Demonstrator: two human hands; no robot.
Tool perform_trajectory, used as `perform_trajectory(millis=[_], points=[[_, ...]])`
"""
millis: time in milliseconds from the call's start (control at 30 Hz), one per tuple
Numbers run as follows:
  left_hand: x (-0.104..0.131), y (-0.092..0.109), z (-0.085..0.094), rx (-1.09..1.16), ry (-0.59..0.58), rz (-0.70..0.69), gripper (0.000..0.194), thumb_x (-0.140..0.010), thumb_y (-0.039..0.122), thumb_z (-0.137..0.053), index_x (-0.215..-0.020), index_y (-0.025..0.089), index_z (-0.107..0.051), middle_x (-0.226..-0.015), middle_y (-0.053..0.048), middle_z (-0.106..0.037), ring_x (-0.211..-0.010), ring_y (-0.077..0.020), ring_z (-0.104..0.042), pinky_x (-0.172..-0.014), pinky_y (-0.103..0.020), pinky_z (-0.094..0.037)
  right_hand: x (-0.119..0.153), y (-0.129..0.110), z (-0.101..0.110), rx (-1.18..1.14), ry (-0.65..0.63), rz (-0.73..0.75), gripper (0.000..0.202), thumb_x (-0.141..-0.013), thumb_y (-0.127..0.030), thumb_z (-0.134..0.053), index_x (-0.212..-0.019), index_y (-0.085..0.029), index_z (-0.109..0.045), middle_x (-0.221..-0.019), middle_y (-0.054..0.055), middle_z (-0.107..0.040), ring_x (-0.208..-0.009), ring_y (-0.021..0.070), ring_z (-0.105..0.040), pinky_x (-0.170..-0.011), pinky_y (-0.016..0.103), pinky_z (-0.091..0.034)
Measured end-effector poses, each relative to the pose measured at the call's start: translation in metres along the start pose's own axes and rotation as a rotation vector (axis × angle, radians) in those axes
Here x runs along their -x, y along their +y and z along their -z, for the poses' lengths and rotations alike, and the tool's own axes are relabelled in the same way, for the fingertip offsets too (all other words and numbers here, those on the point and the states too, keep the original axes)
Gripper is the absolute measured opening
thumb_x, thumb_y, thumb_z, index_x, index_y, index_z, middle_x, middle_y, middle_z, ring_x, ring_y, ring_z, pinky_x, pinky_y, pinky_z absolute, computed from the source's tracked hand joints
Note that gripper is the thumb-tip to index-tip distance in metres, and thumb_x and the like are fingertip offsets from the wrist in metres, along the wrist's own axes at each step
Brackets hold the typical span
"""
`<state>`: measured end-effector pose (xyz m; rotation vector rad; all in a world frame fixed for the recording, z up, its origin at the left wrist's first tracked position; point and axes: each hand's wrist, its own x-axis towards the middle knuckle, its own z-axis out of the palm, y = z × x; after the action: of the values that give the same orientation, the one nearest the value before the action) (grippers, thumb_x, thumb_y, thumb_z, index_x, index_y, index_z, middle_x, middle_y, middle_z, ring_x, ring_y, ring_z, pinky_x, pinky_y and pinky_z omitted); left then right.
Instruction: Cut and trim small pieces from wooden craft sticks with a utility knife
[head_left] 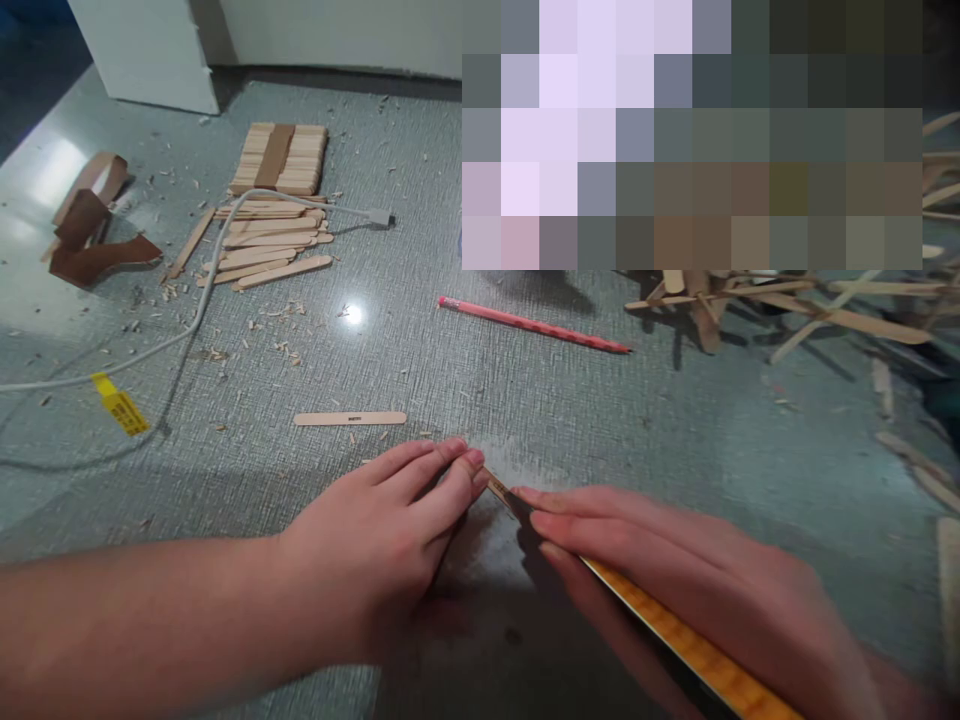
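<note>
My left hand point(409, 520) pinches a wooden craft stick point(497, 486) near the table's front edge, covering much of it. In my right hand point(675, 560) is a long orange-and-black tool point(667, 630), its dark tip meeting the stick beside my left fingertips. The tool looks like a cutter. Another craft stick point(350, 419), with a small dark mark at its middle, lies flat just beyond my left hand. Farther back a red pencil point(536, 324) lies at a slant.
A banded stack of sticks point(279, 160) and loose sticks point(274, 240) lie back left, crossed by a white cable point(199, 315) with a yellow tag point(120, 404). Brown strips point(90, 220) lie far left. Tangled sticks point(810, 300) occupy the right. Wood chips dot the table point(420, 370).
</note>
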<state>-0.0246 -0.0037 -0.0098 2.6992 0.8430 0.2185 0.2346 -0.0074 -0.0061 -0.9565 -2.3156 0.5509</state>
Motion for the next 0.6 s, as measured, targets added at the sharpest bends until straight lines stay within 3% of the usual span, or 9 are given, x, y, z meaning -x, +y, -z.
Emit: perform_trajectory(millis=[300,467,600], points=[[0.0010,-0.0004,-0.0007,0.007,-0.007,-0.014,0.083,-0.087,0.054,-0.066,-0.143,-0.005,-0.048,-0.148,-0.023,-0.055,-0.136,-0.0382,-0.054,-0.119,-0.047,-0.044,-0.0057,-0.0044,0.0024,-0.038,0.015,-0.031,0.020,-0.092,-0.010,-0.058,-0.106,-0.022,-0.065,-0.102,0.002,-0.079,-0.085,0.0124,-0.078,-0.079,0.016,-0.062],[-0.0006,-0.0008,0.0022,-0.009,-0.009,-0.025,0.083,-0.089,0.057,-0.063,-0.142,-0.005,-0.050,-0.147,-0.023,-0.055,-0.136,-0.0384,-0.054,-0.119,-0.047,-0.042,-0.0078,-0.0004,-0.0001,-0.079,-0.038,-0.036,0.019,-0.092,-0.009,-0.058,-0.105,-0.022,-0.065,-0.104,0.002,-0.079,-0.087,0.0121,-0.078,-0.079,0.016,-0.062],[-0.0007,0.0008,0.0027,-0.047,-0.021,-0.028,0.085,-0.090,0.061,-0.059,-0.141,-0.007,-0.052,-0.147,-0.026,-0.054,-0.135,-0.0403,-0.054,-0.119,-0.049,-0.042,-0.0084,0.0016,-0.0006,-0.081,0.029,-0.016,0.017,-0.092,-0.012,-0.062,-0.105,-0.023,-0.066,-0.101,0.003,-0.081,-0.086,0.0145,-0.079,-0.080,0.019,-0.063]])
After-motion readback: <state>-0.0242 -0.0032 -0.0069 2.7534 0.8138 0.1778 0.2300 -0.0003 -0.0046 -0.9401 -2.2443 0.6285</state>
